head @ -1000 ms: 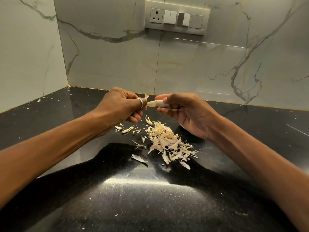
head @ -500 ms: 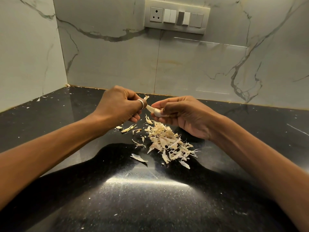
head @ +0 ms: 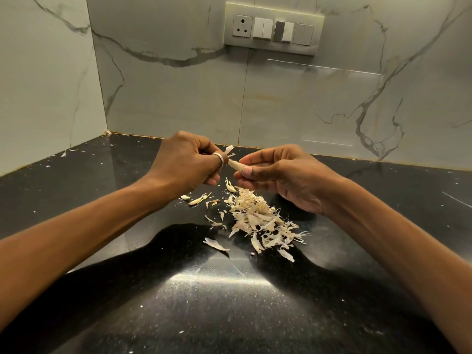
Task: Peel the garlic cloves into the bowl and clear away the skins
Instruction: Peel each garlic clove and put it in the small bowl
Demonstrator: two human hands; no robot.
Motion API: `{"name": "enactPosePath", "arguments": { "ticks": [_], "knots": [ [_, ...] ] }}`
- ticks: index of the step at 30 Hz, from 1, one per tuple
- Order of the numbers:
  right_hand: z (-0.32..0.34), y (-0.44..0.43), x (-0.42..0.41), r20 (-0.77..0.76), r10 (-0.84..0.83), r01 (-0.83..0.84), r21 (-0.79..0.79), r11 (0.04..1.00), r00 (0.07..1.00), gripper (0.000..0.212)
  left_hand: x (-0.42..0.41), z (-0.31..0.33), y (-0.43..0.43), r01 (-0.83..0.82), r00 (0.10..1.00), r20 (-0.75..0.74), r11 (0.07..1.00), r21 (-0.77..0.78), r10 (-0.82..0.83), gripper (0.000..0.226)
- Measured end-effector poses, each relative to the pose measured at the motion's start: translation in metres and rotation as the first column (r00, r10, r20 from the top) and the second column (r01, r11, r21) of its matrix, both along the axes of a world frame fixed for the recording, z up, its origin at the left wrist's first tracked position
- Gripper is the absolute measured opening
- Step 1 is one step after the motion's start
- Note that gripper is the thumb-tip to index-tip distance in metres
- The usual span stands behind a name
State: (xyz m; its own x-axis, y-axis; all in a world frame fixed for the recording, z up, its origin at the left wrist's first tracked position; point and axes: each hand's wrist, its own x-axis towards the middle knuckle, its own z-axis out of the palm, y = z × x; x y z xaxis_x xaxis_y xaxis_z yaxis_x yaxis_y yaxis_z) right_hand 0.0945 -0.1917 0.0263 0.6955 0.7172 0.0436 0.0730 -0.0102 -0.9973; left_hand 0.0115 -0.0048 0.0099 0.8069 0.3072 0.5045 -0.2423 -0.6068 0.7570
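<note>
Peeling, above skin pile [head: 260, 221]: right hand [head: 283, 175] pinches garlic clove [head: 236, 165], left hand [head: 184, 162] pinches its loose skin [head: 229, 149]; next probably needs a firm outward tug.

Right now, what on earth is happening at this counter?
A person is peeling garlic by hand over a black countertop. The right hand pinches a garlic clove, while the left hand pulls a strip of skin away from its tip. A pile of skins lies on the countertop just below the hands, with a few scraps scattered around it. No bowl is in view.
</note>
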Motion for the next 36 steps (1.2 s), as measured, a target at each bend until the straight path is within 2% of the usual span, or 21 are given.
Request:
{"name": "enactPosePath", "arguments": {
  "ticks": [3, 6, 8, 10, 16, 20, 23, 28, 33, 36],
  "knots": [
    [0.001, -0.003, 0.002, 0.020, 0.003, -0.003, -0.017, 1.000, 1.000, 0.023, 0.002, 0.001, 0.008, -0.078, 0.997, 0.018, 0.997, -0.015, 0.079, 0.013],
    [0.007, -0.009, 0.005, 0.026, -0.027, 0.027, 0.005, 1.000, 0.999, 0.029, 0.001, 0.007, 0.022, -0.139, 0.989, 0.045, 0.987, -0.083, 0.143, 0.013],
    [0.008, -0.010, 0.004, 0.050, -0.027, 0.026, 0.019, 0.999, 0.998, 0.035, 0.001, 0.007, 0.019, -0.095, 0.995, 0.008, 0.995, -0.025, 0.095, 0.009],
    [0.008, -0.010, 0.002, 0.140, -0.029, 0.031, -0.011, 0.999, 0.990, 0.040, 0.001, 0.003, 0.009, -0.031, 0.999, -0.032, 0.997, 0.067, 0.033, 0.005],
    [0.001, -0.007, 0.002, 0.391, -0.093, 0.133, -0.074, 0.988, 0.916, 0.038, 0.001, -0.001, 0.003, 0.160, 0.986, -0.055, 0.982, 0.103, -0.155, 0.033],
    [-0.003, -0.005, 0.004, 0.508, -0.106, 0.185, -0.108, 0.977, 0.855, 0.038, 0.000, -0.005, -0.002, 0.183, 0.981, 0.010, 0.944, 0.275, -0.193, 0.039],
    [-0.005, -0.003, 0.005, 0.548, -0.105, 0.203, -0.121, 0.972, 0.830, 0.040, 0.000, -0.006, -0.001, 0.181, 0.976, 0.063, 0.934, 0.306, -0.210, 0.030],
    [-0.007, -0.001, 0.006, 0.600, -0.107, 0.214, -0.110, 0.971, 0.793, 0.039, 0.004, -0.007, 0.001, 0.112, 0.985, 0.083, 0.922, 0.372, -0.153, 0.007],
    [-0.002, -0.006, 0.007, 0.598, -0.128, 0.203, -0.060, 0.977, 0.791, 0.041, 0.006, -0.004, 0.017, -0.051, 0.992, 0.129, 0.923, 0.381, 0.002, 0.005],
    [-0.002, -0.006, 0.008, 0.654, -0.127, 0.205, -0.043, 0.978, 0.745, 0.047, 0.006, -0.005, 0.015, -0.051, 0.993, 0.119, 0.891, 0.450, -0.004, 0.018]
  ]
}}
